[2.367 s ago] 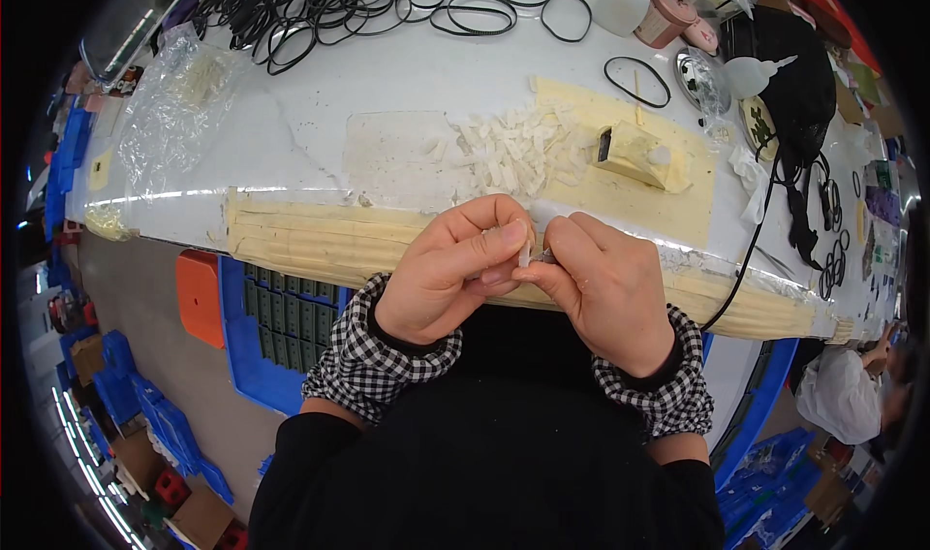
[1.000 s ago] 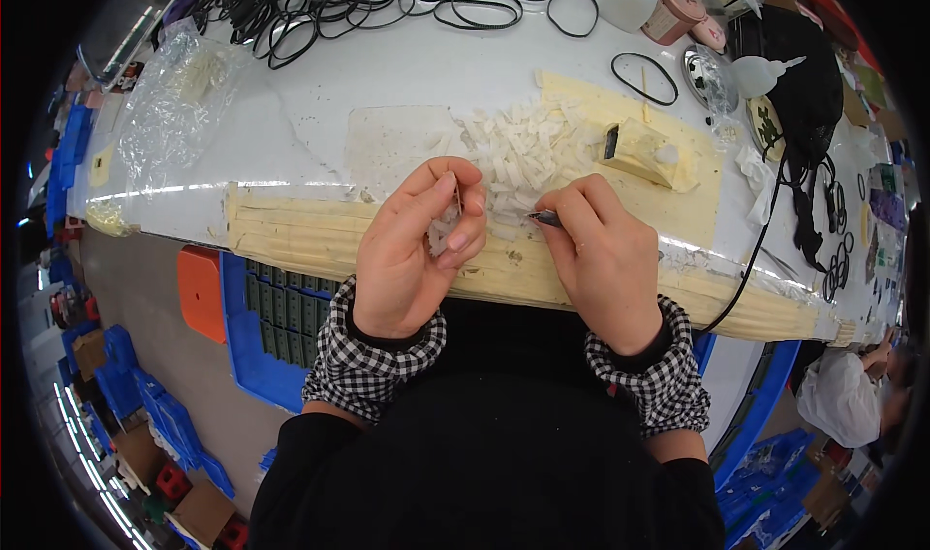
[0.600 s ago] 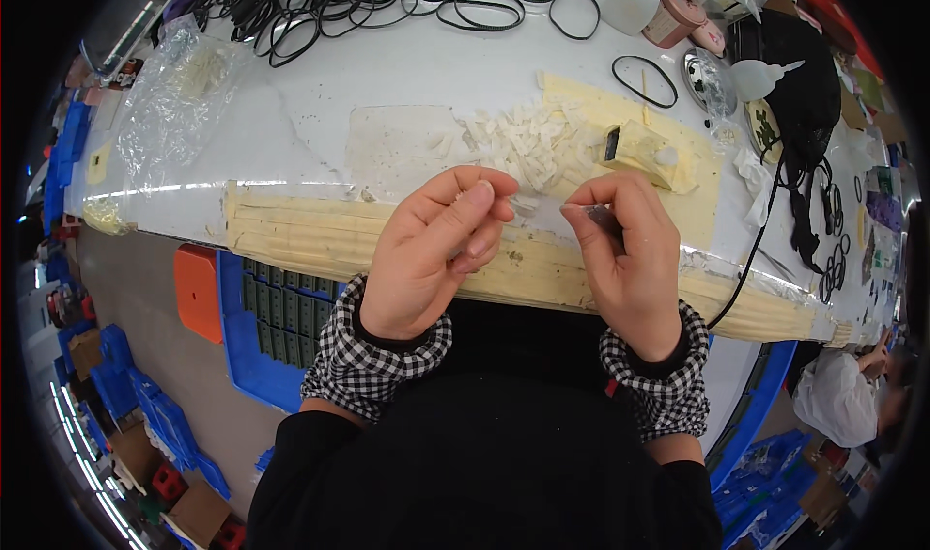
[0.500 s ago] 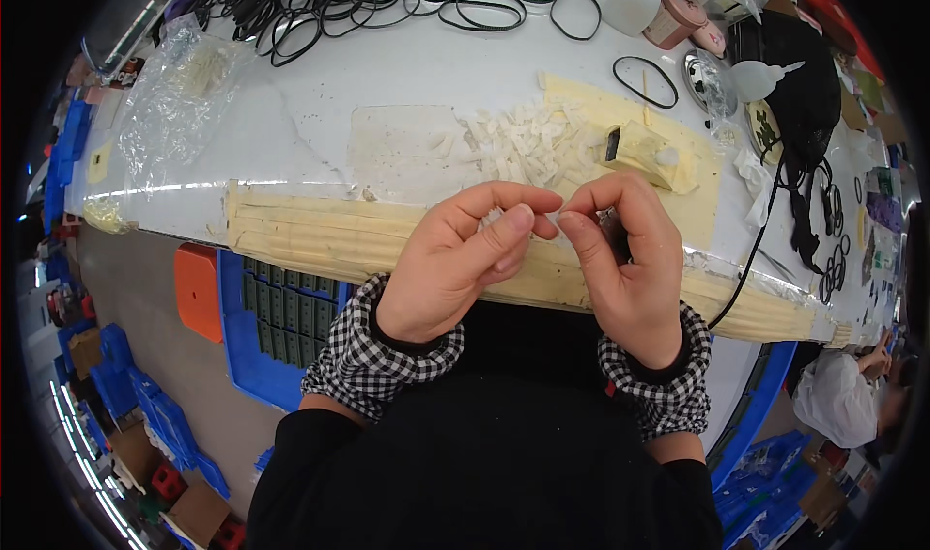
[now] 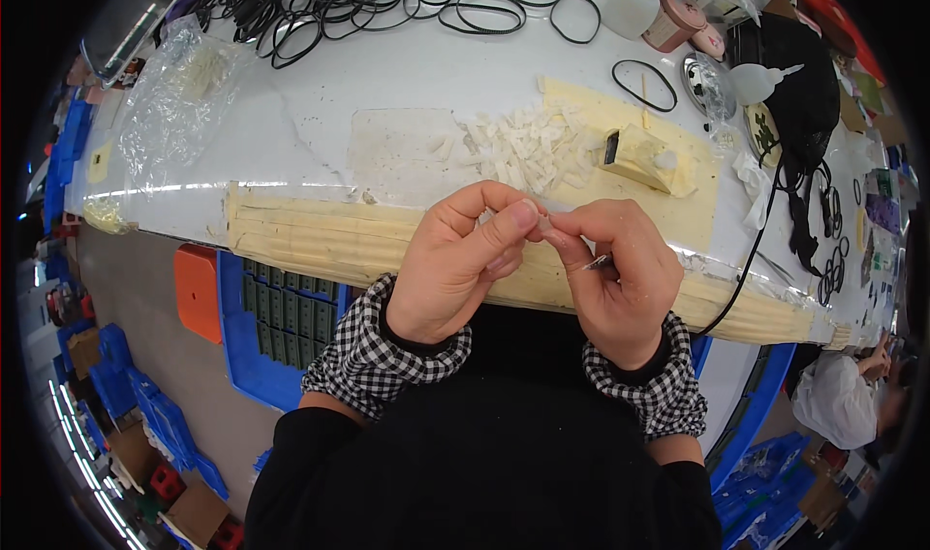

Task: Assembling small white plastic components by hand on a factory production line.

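Observation:
My left hand (image 5: 460, 264) and my right hand (image 5: 625, 279) meet at their fingertips over the table's near edge. Both are closed. A tiny whitish piece (image 5: 543, 223) shows between the pinched thumbs and index fingers; its exact kind is too small to make out. A slim metal tool (image 5: 601, 261) pokes out from the curled fingers of my right hand, most of it hidden. Just beyond my hands lies a heap of small off-white strips (image 5: 528, 148), partly on a yellow sheet (image 5: 693, 201). Right of the heap sits a yellow-taped block (image 5: 644, 157) with a dark end.
Black rubber loops (image 5: 329, 7) pile up at the back; a single loop (image 5: 644, 85) lies nearer. Clear plastic bag (image 5: 184, 85) at left. Cups (image 5: 675, 19) and a black bag (image 5: 799, 85) crowd the right. Below stand an orange stool (image 5: 198, 293) and a blue crate (image 5: 242, 356).
My right hand has turned and moved slightly left and down, its fingertips now against my left hand's. The whitish piece and the metal tool show more clearly.

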The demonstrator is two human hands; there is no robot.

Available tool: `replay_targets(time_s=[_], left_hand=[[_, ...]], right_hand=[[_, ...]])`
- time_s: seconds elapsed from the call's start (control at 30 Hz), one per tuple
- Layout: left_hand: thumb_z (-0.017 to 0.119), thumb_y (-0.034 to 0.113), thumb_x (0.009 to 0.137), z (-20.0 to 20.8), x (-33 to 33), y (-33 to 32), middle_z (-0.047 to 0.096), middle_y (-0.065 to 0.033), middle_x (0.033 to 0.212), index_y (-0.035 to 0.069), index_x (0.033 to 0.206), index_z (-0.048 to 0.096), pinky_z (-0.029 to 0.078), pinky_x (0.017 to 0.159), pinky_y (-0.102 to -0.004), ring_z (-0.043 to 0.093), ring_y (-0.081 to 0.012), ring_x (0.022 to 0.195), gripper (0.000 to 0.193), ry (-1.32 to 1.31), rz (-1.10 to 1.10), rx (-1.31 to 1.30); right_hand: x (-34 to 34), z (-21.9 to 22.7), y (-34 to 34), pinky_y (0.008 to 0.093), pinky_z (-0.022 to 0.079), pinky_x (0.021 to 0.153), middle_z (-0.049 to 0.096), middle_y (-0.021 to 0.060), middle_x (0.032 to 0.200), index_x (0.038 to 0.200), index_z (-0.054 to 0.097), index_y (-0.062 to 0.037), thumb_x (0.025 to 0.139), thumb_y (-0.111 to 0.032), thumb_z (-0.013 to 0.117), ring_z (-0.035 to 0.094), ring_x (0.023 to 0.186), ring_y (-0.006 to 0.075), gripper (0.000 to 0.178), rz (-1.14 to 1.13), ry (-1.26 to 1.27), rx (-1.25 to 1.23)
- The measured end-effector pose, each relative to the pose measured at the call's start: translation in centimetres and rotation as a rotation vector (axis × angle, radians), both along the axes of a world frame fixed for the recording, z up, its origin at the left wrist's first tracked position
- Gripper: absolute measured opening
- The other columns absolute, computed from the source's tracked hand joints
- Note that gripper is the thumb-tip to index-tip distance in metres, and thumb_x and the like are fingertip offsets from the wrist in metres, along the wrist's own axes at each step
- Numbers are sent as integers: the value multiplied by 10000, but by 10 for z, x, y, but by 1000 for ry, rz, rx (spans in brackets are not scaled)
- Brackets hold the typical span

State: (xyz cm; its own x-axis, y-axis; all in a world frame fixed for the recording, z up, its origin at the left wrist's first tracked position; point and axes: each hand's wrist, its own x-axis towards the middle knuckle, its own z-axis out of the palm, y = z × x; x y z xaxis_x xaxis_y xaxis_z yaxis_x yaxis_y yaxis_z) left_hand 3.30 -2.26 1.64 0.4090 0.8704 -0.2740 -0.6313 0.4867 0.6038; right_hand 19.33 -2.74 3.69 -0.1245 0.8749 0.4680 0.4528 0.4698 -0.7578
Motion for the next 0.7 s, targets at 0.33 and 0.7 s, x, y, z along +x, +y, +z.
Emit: replay_targets(time_s=[0.33, 0.7], left_hand=[[533, 173, 949, -2, 5, -6, 490, 31, 690, 24, 928, 567, 293, 533, -192, 337, -32, 572, 154, 112, 2, 3], [543, 135, 940, 2, -1, -5, 546, 16, 726, 3, 971, 603, 298, 527, -176, 360, -26, 576, 148, -4, -32, -48]], right_hand=[[-4, -10, -4, 264, 455, 482, 616, 72, 761, 875, 633, -17, 704, 8, 709, 586, 580, 183, 189, -68, -187, 227], [3, 11, -6, 274, 459, 494, 584, 65, 732, 860, 595, -35, 747, -171, 737, 575, 573, 200, 226, 71, -62, 9]])
